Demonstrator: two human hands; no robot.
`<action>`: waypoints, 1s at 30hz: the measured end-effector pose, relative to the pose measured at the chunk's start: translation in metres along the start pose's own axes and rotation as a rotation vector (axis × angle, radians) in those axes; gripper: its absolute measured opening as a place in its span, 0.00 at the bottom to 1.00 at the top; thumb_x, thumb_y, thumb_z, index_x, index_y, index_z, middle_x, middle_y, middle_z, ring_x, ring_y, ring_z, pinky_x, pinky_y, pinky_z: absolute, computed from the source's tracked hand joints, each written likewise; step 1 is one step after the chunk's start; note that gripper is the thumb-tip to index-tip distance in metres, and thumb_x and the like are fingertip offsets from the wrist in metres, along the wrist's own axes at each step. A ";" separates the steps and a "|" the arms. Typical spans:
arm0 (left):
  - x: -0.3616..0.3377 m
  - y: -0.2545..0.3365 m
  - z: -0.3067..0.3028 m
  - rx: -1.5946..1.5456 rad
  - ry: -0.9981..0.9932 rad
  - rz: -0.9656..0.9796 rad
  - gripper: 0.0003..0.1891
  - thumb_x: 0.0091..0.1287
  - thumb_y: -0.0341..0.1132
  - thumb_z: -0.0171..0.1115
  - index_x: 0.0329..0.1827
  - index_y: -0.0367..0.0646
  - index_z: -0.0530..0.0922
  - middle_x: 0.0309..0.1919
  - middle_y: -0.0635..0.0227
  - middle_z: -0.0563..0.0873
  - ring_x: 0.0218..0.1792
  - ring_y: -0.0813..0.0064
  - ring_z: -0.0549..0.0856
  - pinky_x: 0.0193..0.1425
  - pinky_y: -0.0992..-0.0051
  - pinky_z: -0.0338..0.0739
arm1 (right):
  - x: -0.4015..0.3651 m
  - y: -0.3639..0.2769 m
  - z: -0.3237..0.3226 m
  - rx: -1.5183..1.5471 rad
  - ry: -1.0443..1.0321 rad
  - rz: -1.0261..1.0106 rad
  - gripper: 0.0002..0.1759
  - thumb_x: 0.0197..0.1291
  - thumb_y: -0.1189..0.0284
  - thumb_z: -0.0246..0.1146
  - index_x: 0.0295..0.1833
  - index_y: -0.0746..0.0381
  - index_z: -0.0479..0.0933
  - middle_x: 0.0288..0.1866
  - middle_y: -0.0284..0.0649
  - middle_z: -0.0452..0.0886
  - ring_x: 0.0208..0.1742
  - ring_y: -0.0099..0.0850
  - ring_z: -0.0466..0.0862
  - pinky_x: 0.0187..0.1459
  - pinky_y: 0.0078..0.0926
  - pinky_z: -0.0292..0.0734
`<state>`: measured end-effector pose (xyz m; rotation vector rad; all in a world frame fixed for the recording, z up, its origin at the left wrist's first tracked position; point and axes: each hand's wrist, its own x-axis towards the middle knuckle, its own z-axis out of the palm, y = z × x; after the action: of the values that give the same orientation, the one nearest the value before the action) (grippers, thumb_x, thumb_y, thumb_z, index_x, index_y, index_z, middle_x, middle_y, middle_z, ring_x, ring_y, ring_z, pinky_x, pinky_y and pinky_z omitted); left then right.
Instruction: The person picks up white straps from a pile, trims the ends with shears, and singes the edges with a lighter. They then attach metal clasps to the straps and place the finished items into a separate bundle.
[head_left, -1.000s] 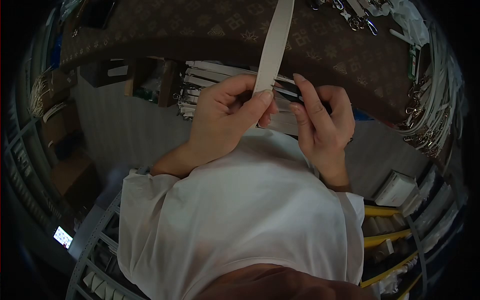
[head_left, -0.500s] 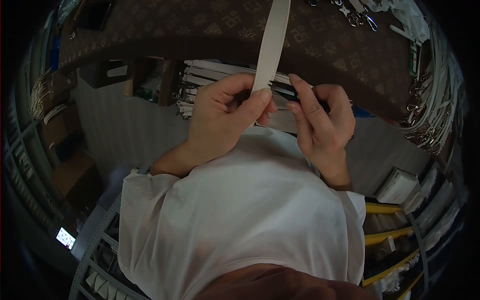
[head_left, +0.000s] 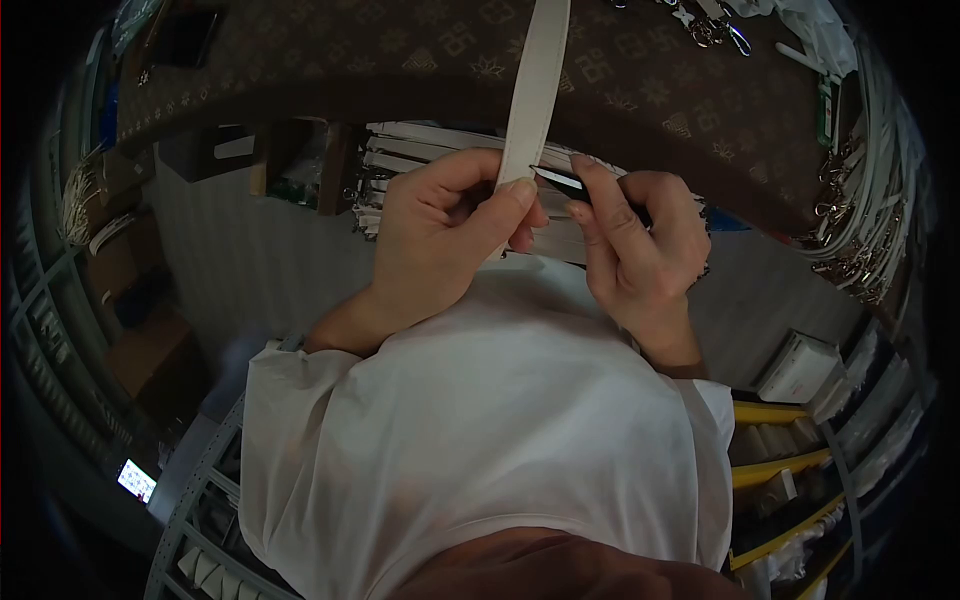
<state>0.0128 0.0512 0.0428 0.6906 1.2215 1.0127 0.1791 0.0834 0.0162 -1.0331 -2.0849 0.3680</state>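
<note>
A pale cream strap (head_left: 533, 90) with stitching along its edge runs up from my left hand (head_left: 440, 220) over the edge of the table. My left thumb and fingers pinch the strap near its lower part. In my right hand (head_left: 645, 225) is a slim, dark two-pronged tool (head_left: 562, 182) with a pointed metal tip, held between thumb and forefinger. Its tip meets the right edge of the strap just above my left thumb. The tool's rear is hidden by my right fingers, so I cannot tell whether it is tweezers or thread snips.
A brown patterned cloth (head_left: 400, 60) covers the table ahead. Below its edge lies a stack of pale straps (head_left: 400, 150). More straps with metal clasps (head_left: 880, 220) hang at the right. A phone-like dark slab (head_left: 190, 38) lies at the upper left. Shelves (head_left: 780, 465) stand behind at right.
The tool's prongs have come together, and its tip now sits against the strap's edge. Strap and left hand have shifted slightly left; the right hand has barely moved.
</note>
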 end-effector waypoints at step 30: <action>-0.009 0.004 -0.005 -0.035 -0.135 -0.049 0.15 0.68 0.34 0.38 0.47 0.34 0.72 0.22 0.68 0.75 0.20 0.85 0.70 0.25 0.85 0.66 | 0.034 -0.013 0.020 1.364 -0.172 0.925 0.11 0.58 0.69 0.58 0.30 0.65 0.78 0.23 0.27 0.76 0.25 0.13 0.69 0.27 0.11 0.64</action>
<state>0.0064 0.0440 0.0493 0.6872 1.0954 0.9297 0.1440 0.1030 0.0272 -0.9356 -0.8363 1.9939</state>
